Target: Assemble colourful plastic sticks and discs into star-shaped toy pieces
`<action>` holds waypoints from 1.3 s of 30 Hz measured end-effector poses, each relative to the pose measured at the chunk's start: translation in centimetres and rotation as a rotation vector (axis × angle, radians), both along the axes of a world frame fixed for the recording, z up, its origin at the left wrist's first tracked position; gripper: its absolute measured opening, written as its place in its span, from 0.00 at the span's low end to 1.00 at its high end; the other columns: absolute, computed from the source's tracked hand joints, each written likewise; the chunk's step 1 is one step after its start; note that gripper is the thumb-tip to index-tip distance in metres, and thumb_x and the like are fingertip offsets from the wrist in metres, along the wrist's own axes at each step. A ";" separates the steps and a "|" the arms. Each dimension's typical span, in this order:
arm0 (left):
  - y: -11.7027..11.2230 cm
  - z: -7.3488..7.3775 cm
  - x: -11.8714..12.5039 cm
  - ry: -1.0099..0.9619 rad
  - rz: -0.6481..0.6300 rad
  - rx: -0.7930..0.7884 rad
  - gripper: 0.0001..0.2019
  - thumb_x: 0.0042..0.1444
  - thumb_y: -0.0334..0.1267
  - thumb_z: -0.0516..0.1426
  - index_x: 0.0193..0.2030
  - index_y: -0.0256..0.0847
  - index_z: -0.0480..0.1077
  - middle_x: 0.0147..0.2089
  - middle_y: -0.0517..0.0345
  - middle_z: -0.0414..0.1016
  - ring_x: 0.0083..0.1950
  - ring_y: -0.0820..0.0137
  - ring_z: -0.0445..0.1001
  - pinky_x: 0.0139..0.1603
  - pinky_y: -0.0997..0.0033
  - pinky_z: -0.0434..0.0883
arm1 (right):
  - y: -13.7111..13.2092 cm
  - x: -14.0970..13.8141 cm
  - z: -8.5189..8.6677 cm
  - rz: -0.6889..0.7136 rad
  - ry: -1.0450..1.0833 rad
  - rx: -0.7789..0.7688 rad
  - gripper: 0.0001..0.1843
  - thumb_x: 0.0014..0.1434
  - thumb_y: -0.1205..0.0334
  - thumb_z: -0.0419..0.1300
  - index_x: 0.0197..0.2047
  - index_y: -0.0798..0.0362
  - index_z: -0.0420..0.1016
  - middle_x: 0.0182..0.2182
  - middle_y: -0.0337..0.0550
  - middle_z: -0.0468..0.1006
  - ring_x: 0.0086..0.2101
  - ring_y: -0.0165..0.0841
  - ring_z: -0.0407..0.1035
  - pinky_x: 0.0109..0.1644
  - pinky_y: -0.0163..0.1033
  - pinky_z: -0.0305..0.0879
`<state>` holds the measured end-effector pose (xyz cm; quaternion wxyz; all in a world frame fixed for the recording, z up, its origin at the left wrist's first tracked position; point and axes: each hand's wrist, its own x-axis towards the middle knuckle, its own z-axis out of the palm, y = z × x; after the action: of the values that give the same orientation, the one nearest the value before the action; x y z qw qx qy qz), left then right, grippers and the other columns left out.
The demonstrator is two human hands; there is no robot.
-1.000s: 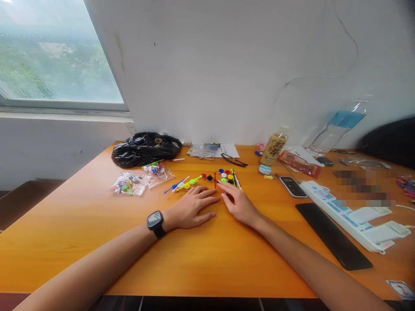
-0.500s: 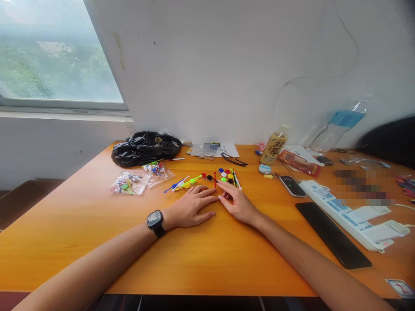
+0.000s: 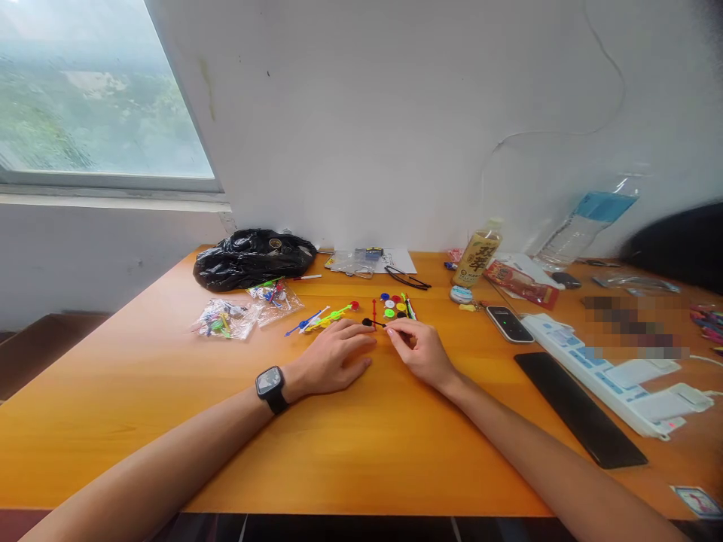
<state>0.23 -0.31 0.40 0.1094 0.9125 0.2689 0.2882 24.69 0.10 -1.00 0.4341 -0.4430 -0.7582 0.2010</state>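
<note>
Arrow point(image 3: 378, 324) runs left to right from its black disc point(image 3: 367, 322) into pinched right fingers point(image 3: 398, 327), left fingers point(image 3: 357, 343) loosely spread

Free: bare counter point(image 3: 350, 452) nearer the body than left hand point(image 3: 333, 357) and right hand point(image 3: 423, 355). Gap between fingertips crossed by black arrow point(image 3: 379, 324). Blocked: coloured discs point(image 3: 389, 304) just beyond right hand; power strip point(image 3: 593, 369) well right

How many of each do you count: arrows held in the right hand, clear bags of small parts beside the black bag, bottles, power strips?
Black arrow in the right hand: 1
Clear bags: 2
Bottles: 2
Power strip: 1
Total: 6
</note>
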 end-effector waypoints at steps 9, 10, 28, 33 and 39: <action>0.1 -0.2 0.2 -0.074 0.127 -0.019 0.16 0.67 0.35 0.57 0.61 0.43 0.68 0.57 0.49 0.78 0.58 0.58 0.75 0.61 0.55 0.73 | -0.7 0.0 0.6 0.002 -0.017 -0.014 0.13 0.61 0.67 0.60 0.25 0.51 0.72 0.23 0.39 0.74 0.24 0.31 0.63 0.29 0.38 0.57; 0.1 -0.3 0.2 -0.058 0.121 -0.019 0.15 0.67 0.36 0.57 0.60 0.43 0.68 0.56 0.49 0.78 0.58 0.58 0.75 0.61 0.55 0.73 | -0.7 0.0 0.6 -0.002 -0.015 -0.010 0.12 0.61 0.67 0.60 0.25 0.51 0.71 0.23 0.38 0.73 0.24 0.31 0.63 0.29 0.38 0.57; 0.2 -0.7 0.1 0.007 0.069 -0.056 0.14 0.66 0.41 0.60 0.57 0.45 0.72 0.47 0.51 0.80 0.49 0.59 0.76 0.52 0.59 0.73 | -1.1 -0.3 0.8 0.219 -0.004 -0.144 0.07 0.61 0.66 0.61 0.30 0.51 0.74 0.28 0.39 0.75 0.28 0.31 0.65 0.31 0.37 0.60; 0.2 -0.3 0.2 0.015 0.051 -0.045 0.09 0.70 0.39 0.57 0.53 0.46 0.75 0.45 0.53 0.80 0.48 0.62 0.76 0.51 0.61 0.72 | -0.9 -0.5 0.4 0.239 0.034 -0.196 0.05 0.63 0.66 0.62 0.38 0.51 0.80 0.35 0.42 0.81 0.33 0.33 0.72 0.36 0.37 0.66; 0.6 -0.4 0.1 -0.004 0.117 -0.023 0.12 0.74 0.37 0.51 0.48 0.44 0.77 0.43 0.53 0.80 0.47 0.63 0.76 0.49 0.62 0.73 | -0.4 -0.6 -0.4 0.179 0.115 -0.250 0.08 0.68 0.59 0.61 0.46 0.51 0.80 0.41 0.44 0.84 0.41 0.36 0.78 0.47 0.40 0.74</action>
<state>0.30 0.25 -0.01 0.1033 0.8934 0.3246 0.2928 24.14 -0.27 -1.44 0.3988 -0.4119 -0.7376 0.3567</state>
